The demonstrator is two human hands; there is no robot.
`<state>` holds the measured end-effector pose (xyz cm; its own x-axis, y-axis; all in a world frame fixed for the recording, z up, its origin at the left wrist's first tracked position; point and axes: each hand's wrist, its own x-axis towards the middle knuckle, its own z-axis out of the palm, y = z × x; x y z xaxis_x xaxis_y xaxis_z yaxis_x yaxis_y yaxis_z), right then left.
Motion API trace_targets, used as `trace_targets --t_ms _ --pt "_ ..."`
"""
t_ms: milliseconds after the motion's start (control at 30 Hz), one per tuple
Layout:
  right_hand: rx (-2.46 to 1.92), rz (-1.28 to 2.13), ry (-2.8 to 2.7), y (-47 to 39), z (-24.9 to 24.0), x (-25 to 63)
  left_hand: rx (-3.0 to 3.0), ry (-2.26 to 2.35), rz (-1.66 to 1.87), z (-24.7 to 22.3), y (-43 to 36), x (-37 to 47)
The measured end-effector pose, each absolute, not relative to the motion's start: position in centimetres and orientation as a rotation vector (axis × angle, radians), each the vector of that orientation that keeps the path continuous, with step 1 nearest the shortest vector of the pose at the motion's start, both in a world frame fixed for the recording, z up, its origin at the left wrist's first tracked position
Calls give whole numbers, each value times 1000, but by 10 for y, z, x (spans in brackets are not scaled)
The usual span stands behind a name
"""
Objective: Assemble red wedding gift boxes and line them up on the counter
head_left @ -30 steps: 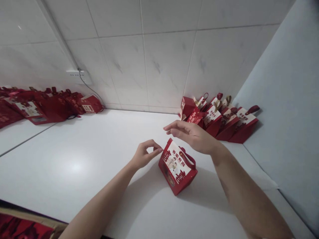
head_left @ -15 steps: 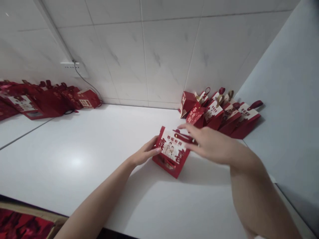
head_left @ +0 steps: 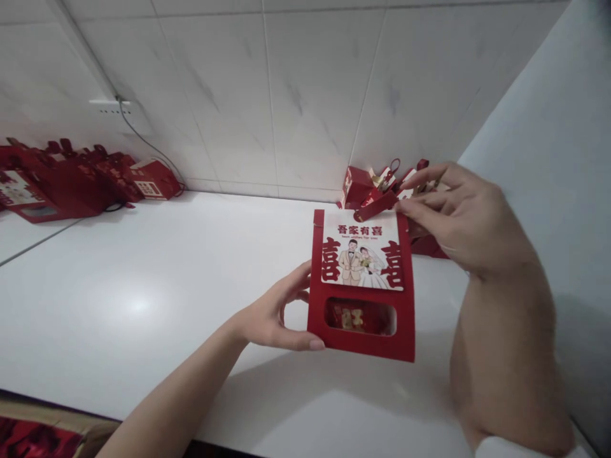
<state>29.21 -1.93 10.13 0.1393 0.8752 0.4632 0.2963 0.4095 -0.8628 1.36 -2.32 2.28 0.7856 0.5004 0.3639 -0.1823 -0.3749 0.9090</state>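
Observation:
A red paper gift box (head_left: 365, 292) faces me above the white counter. It has a white flap showing a cartoon bride and groom, and a clear window with red-wrapped contents inside. My left hand (head_left: 279, 312) grips its lower left side, thumb on the front and the other fingers partly hidden behind. At the box's top, a dark red ribbon handle (head_left: 377, 207) slants up to the right. My right hand (head_left: 470, 219) pinches the ribbon's end between thumb and fingers.
Several red gift boxes (head_left: 356, 184) stand against the tiled wall behind my right hand. More red boxes (head_left: 76, 184) line the wall at left, beneath a socket strip (head_left: 114, 108) with a grey cable. An open carton (head_left: 90, 439) with red contents sits below the counter's front edge.
The gift box has been raised toward me and turned more upright, its front now facing me. My right hand has moved up and right and taken hold of the ribbon handle.

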Motion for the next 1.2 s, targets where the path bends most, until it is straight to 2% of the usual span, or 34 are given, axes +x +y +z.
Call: trace_targets --t_ms 300,367,433,533,700,833,1033,1200 --pt "-1045 549 -1480 -35 113 276 1849 257 919 21 -25 16" --pt "-1097 383 -1498 -23 106 279 1746 275 966 19 -21 15" --pt "-1247 73 -1466 -1 92 289 1539 380 1127 16 -13 14" --pt "-1713 -264 -1418 34 67 306 1138 661 1402 11 7 7" --pt "-2206 44 -1443 69 33 317 895 944 1441 8 36 -15" --pt "-2245 177 -1442 77 24 320 940 913 1439 4 40 -20" --pt "-2108 572 -1612 64 43 338 1134 818 1370 1 29 -11" --pt "-2187 537 -1944 42 70 342 1493 675 1406 7 9 -3"
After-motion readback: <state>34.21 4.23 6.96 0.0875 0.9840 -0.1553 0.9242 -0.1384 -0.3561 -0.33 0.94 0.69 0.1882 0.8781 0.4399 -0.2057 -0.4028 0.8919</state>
